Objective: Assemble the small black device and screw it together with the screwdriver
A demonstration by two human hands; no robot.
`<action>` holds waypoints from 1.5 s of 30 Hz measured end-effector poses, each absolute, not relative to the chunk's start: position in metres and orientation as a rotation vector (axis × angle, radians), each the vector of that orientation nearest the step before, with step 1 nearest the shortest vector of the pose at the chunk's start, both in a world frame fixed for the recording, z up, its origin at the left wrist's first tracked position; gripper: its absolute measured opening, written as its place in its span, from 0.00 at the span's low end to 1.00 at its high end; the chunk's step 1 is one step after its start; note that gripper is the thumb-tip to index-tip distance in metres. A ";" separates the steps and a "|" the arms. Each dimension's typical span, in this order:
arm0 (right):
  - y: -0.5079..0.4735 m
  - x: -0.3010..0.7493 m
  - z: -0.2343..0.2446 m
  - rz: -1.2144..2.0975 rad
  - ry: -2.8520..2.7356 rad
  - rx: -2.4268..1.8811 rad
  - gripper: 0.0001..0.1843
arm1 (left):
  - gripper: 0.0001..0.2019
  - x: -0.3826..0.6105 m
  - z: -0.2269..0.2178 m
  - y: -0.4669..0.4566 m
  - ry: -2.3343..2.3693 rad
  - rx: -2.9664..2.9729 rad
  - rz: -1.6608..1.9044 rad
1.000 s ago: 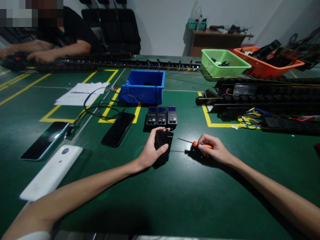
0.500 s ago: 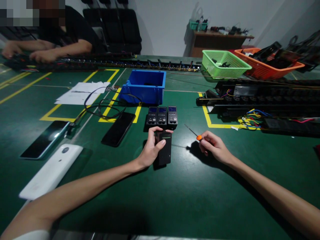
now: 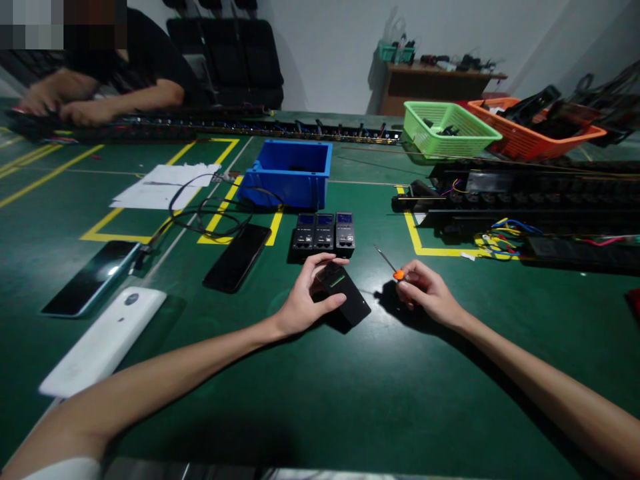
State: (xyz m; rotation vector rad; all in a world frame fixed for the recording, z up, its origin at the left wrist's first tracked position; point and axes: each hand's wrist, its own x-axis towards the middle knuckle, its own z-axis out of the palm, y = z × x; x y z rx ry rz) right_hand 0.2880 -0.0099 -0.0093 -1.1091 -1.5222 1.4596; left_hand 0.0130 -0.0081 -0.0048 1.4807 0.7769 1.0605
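My left hand [image 3: 306, 300] grips a black rectangular module [image 3: 353, 299] with a small green strip near one end, thumb across its face and fingers behind. The module is tilted, its lower end pointing to the right. In my right hand [image 3: 427, 292] is a screwdriver [image 3: 399, 274] with an orange part on its handle, pinched between thumb and fingers. Its thin shaft points up and left, apart from the module. Just beyond my left hand, three black modules [image 3: 324, 233] with small screens and ports stand side by side.
Behind the modules is a blue bin [image 3: 287, 187]. Phones [image 3: 239, 259], a white power bank-like slab [image 3: 105, 340], a cable and papers [image 3: 163, 185] lie left. Black rails [image 3: 500, 200] with wires lie right, below green [image 3: 450, 137] and orange baskets [image 3: 540, 137]. A co-worker [image 3: 145, 73] works far left.
My left hand has turned the black module so its lower end swings right. The screwdriver has shifted only slightly in my right hand. The co-worker's hands have moved a little.
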 end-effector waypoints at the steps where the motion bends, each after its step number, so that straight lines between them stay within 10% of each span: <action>1: -0.010 0.288 -0.009 1.460 -1.523 -1.115 0.14 | 0.30 0.013 -0.005 -0.008 0.771 1.501 1.054; 19: -0.008 0.289 -0.004 1.159 -1.880 -1.243 0.11 | 0.27 0.009 0.002 -0.017 0.827 1.979 0.792; 30: -0.015 0.287 -0.004 1.026 -2.267 -1.149 0.39 | 0.27 0.009 -0.001 -0.017 0.861 2.020 0.782; 45: -0.025 0.278 -0.010 0.739 -2.286 -1.027 0.28 | 0.26 0.009 -0.002 -0.016 0.873 2.058 0.780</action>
